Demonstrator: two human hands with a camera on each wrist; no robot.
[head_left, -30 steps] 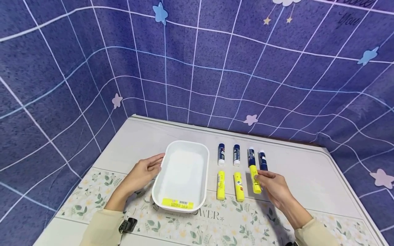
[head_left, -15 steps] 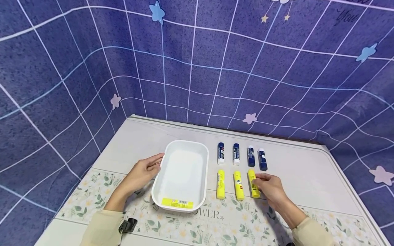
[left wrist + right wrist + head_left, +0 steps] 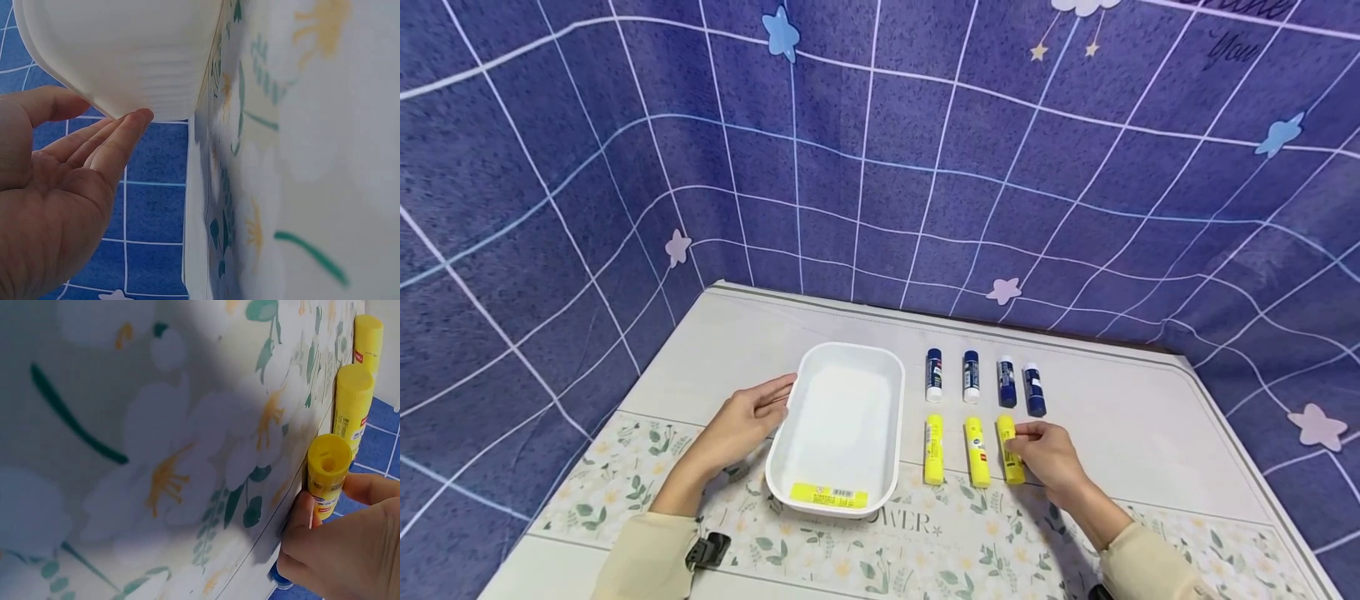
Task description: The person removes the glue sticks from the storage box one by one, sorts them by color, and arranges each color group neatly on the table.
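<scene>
My right hand point(image 3: 1048, 457) pinches a yellow glue stick point(image 3: 1012, 468) between thumb and fingers, at the right end of a row of yellow sticks. In the right wrist view, this glue stick point(image 3: 329, 465) shows its round hollow end. Left of it lie two more yellow glue sticks, one in the middle point(image 3: 977, 452) and one nearest the tray point(image 3: 933, 450). My left hand point(image 3: 741, 427) rests with extended fingers against the left side of a white tray point(image 3: 897, 417). In the left wrist view, the thumb and fingertips touch the tray's wall point(image 3: 156, 81).
Another yellow glue stick point(image 3: 828, 496) with a barcode lies inside the tray's near end. Behind the yellow row lie several dark blue glue sticks point(image 3: 971, 371). The flower-printed table cover point(image 3: 820, 554) ends at a blue gridded curtain point(image 3: 820, 208).
My right hand has brought the yellow glue stick down and nearer, off the blue stick it overlapped, into line with the other yellow ones. The left hand stays at the tray.
</scene>
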